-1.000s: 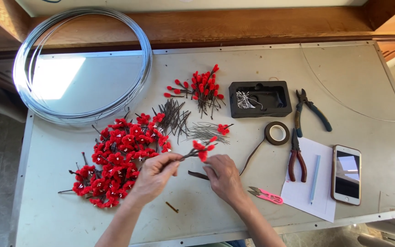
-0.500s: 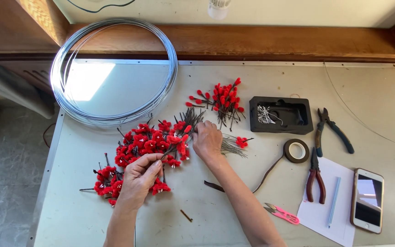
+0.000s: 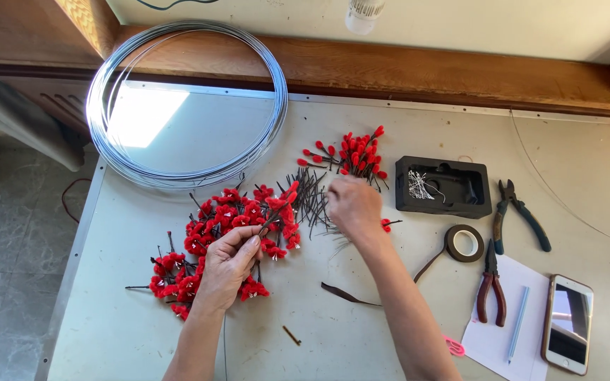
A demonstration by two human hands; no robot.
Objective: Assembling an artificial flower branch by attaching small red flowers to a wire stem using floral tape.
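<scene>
My left hand (image 3: 229, 262) pinches a red flower stem (image 3: 279, 209) above a large heap of red artificial flowers (image 3: 206, 243) on the grey table (image 3: 361, 331). My right hand (image 3: 353, 207) reaches over a bundle of thin dark wire stems (image 3: 310, 200), fingers curled down onto them; what it grips is hidden. A smaller bunch of red buds (image 3: 359, 154) lies just beyond that hand.
A big coil of silver wire (image 3: 185, 106) lies at the back left. A black tray (image 3: 443, 187) holds fine wires. Brown tape roll (image 3: 464, 243), two pliers (image 3: 491, 282) (image 3: 520, 212), paper with a pen (image 3: 519, 324), a phone (image 3: 567, 323), a pink clip (image 3: 453, 346).
My right hand moved away from my left hand up to the dark stem bundle. My left hand shifted over the flower heap with its stem. The view drifted left.
</scene>
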